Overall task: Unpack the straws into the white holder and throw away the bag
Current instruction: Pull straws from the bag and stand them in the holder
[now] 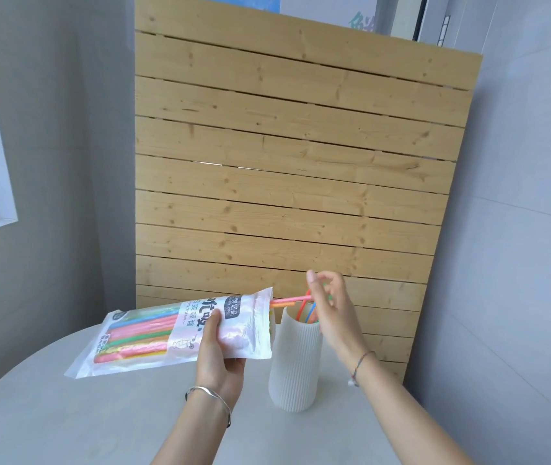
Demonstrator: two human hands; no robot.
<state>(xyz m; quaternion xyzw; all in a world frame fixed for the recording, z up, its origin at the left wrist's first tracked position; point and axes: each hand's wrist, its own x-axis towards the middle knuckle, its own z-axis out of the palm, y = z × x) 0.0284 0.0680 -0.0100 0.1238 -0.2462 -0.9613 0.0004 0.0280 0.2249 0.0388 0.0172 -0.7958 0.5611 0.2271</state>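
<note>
While your left hand (215, 350) grips the straw bag (180, 333) near its open end, your right hand (329, 310) pinches a pink straw (289, 300) poking from it, above the white ribbed holder (295, 360). Several coloured straws (307, 313) already stand inside; your fingers hide their tops.

Count, tabletop: 1 bag (180, 333), 1 white holder (295, 360), 2 hands.
Straws uncountable in bag; several in holder; 2 wrist bracelets; 1 slatted wooden panel (301, 162).
</note>
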